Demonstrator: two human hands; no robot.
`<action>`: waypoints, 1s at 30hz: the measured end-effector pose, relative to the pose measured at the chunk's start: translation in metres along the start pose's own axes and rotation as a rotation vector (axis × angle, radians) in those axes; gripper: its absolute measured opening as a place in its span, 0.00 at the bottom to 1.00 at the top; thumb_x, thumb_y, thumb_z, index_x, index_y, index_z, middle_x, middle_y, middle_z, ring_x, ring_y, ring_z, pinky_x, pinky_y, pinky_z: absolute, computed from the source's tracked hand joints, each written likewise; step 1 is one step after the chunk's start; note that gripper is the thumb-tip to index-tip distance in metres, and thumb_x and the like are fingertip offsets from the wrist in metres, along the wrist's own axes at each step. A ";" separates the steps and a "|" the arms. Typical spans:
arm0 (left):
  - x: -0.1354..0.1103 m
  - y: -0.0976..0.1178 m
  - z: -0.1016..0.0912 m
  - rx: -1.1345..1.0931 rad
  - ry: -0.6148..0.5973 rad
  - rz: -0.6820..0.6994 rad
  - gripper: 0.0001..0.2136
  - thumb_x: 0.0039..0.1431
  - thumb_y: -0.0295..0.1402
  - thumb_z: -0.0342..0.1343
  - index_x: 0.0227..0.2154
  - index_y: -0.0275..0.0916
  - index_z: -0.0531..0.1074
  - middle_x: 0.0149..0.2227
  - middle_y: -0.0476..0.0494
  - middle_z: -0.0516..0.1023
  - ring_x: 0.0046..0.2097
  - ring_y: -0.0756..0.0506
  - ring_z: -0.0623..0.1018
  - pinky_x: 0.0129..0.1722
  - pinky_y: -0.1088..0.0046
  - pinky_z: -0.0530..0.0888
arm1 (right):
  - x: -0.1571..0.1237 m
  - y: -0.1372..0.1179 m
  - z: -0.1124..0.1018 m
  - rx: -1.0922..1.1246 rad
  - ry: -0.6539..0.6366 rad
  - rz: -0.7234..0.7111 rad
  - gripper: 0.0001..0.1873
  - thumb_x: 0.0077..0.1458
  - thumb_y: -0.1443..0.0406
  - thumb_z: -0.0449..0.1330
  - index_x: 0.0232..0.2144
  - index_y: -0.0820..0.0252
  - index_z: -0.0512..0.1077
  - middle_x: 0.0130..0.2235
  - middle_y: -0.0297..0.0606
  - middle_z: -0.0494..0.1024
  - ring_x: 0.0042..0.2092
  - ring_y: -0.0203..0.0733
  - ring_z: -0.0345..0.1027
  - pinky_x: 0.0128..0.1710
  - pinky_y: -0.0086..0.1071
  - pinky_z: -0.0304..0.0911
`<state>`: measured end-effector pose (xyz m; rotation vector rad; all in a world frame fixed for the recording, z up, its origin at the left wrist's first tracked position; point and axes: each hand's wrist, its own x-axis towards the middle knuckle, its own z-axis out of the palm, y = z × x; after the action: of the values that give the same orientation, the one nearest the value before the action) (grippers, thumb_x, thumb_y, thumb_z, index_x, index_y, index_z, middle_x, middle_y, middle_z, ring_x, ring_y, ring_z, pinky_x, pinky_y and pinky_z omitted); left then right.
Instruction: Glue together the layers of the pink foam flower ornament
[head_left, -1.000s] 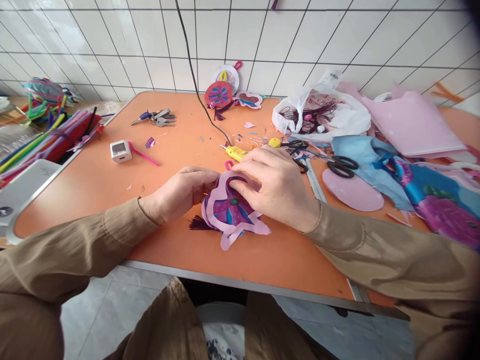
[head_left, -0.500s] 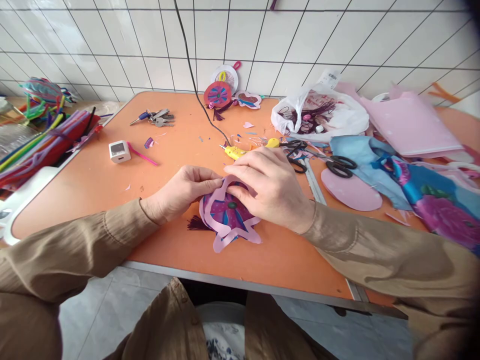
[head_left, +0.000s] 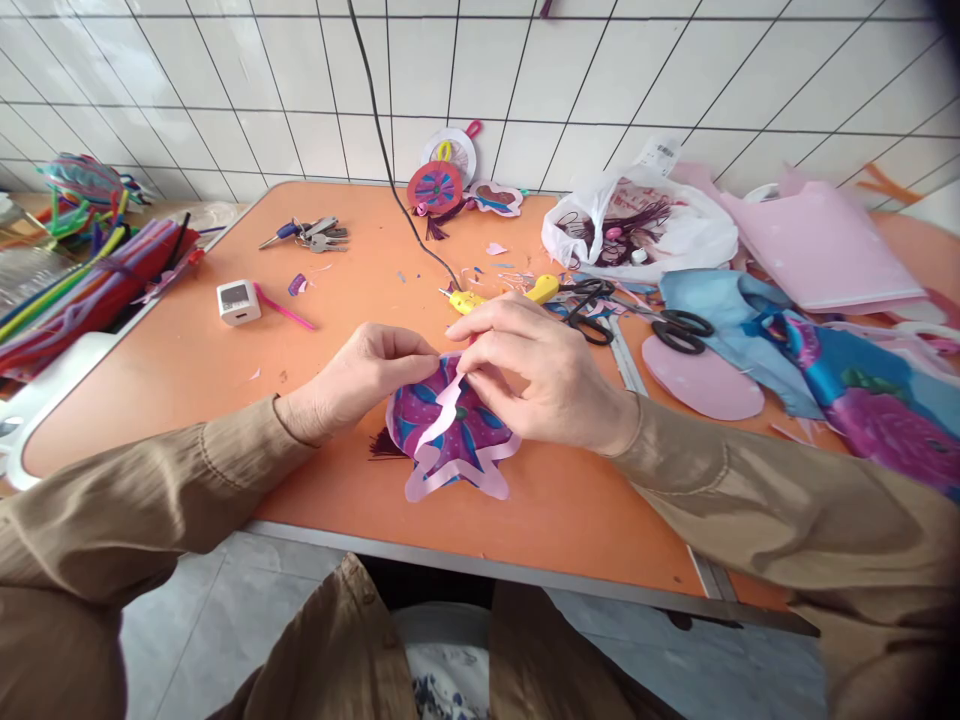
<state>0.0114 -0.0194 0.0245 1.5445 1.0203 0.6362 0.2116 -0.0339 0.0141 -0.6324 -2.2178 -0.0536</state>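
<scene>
I had the left fingers (head_left: pixel 411 369) pinching the upper edge of the patterned disc (head_left: pixel 478 432), probably steadying it over the counter (head_left: pixel 315 480), while the right fingers (head_left: pixel 496 350) gripped the pink trim (head_left: pixel 442 421) crossing it, seemingly holding that raised; further right, scissors (head_left: pixel 682 332) lay apart, presumably leaving working room

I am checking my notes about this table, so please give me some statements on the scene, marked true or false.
1. The left hand and the right hand both touch the purple-and-pink ornament. True.
2. The right hand holds scissors. False: it pinches the pink trim.
3. The white cube stands apart from the keys. True.
4. The keys hang on the wall. False: they lie on the orange table.
5. The right hand partly hides the yellow glue gun. True.
</scene>
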 end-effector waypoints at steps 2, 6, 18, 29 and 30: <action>-0.001 0.002 0.000 0.050 0.035 0.013 0.08 0.50 0.34 0.57 0.21 0.33 0.71 0.20 0.52 0.67 0.23 0.54 0.64 0.23 0.78 0.60 | -0.001 0.001 0.001 -0.007 0.006 -0.018 0.08 0.54 0.74 0.55 0.28 0.59 0.71 0.39 0.42 0.78 0.42 0.44 0.69 0.43 0.43 0.67; -0.004 0.004 0.002 0.093 -0.002 0.039 0.11 0.53 0.37 0.55 0.23 0.34 0.73 0.22 0.50 0.71 0.26 0.52 0.68 0.26 0.76 0.65 | -0.003 0.001 0.005 -0.026 -0.005 -0.021 0.08 0.58 0.71 0.56 0.29 0.57 0.72 0.40 0.40 0.78 0.43 0.45 0.69 0.43 0.43 0.67; -0.003 0.002 0.004 0.098 0.013 0.026 0.08 0.49 0.33 0.56 0.24 0.32 0.74 0.22 0.50 0.70 0.24 0.53 0.67 0.22 0.79 0.63 | -0.005 0.002 0.008 -0.013 0.065 -0.077 0.08 0.56 0.73 0.55 0.32 0.57 0.70 0.40 0.42 0.79 0.43 0.44 0.71 0.44 0.41 0.69; -0.005 0.005 0.005 0.163 -0.007 0.031 0.09 0.49 0.33 0.54 0.25 0.31 0.74 0.23 0.49 0.71 0.25 0.53 0.67 0.22 0.78 0.63 | -0.006 0.005 0.010 -0.046 0.040 -0.057 0.06 0.57 0.72 0.57 0.31 0.60 0.72 0.40 0.42 0.79 0.44 0.44 0.72 0.44 0.43 0.69; -0.004 0.004 0.004 0.166 0.000 0.028 0.09 0.49 0.33 0.54 0.26 0.31 0.74 0.23 0.48 0.71 0.25 0.53 0.67 0.22 0.79 0.63 | -0.006 0.005 0.010 -0.046 0.049 -0.072 0.05 0.57 0.72 0.58 0.31 0.60 0.72 0.40 0.43 0.79 0.44 0.44 0.72 0.44 0.43 0.69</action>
<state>0.0141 -0.0254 0.0284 1.7056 1.0747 0.5830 0.2101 -0.0294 0.0026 -0.5703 -2.1965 -0.1564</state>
